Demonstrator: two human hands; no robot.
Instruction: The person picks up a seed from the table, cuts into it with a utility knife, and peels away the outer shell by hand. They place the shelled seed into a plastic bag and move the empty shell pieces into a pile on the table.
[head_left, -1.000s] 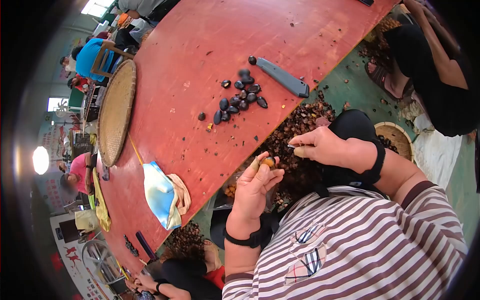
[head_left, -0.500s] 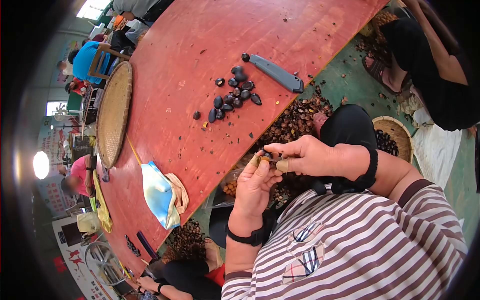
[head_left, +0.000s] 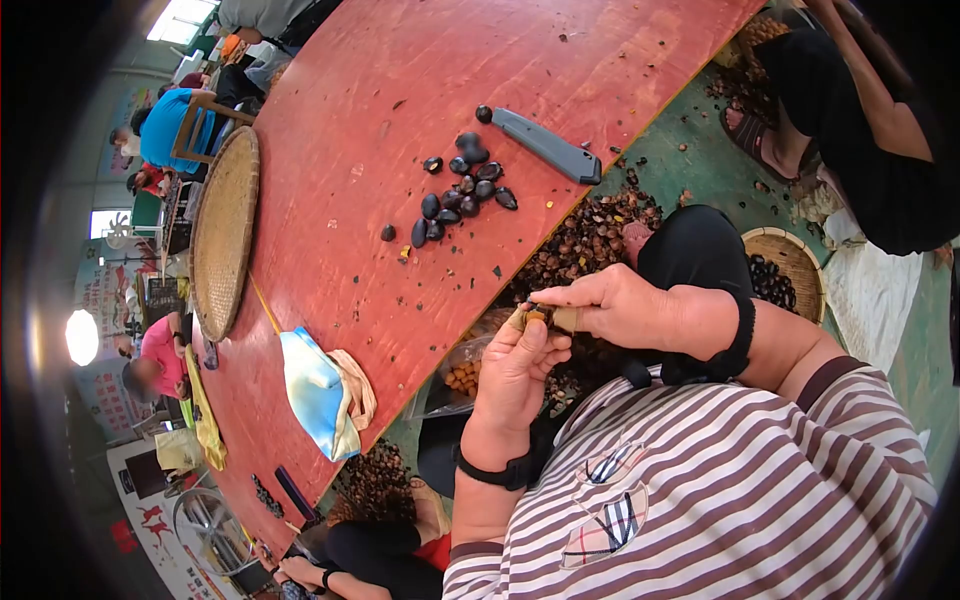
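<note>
Over the lap, just off the table's edge, my left hand (head_left: 515,370) pinches a small dark nut (head_left: 537,309) with an orange-brown patch showing. My right hand (head_left: 630,310) meets it from the other side, thumb and forefinger closed on the same nut. Tan coverings wrap some fingertips, and the fingers partly hide the nut. On the red table (head_left: 400,150) several glossy black nuts (head_left: 452,200) lie in a loose group. Beside them rests a grey utility knife (head_left: 547,146). Below my hands a clear plastic bag (head_left: 462,378) holds orange kernels.
A round woven tray (head_left: 224,235) leans at the table's far side. A blue-and-white cloth mask (head_left: 318,390) lies nearer. Brown shells (head_left: 590,235) cover the floor under the edge. A basket (head_left: 805,268) of black nuts stands by my knee. Other people sit around the table.
My left hand has shifted slightly right and down, and its fingers have turned a little around the nut. Both hands stay together; the view has moved slightly.
</note>
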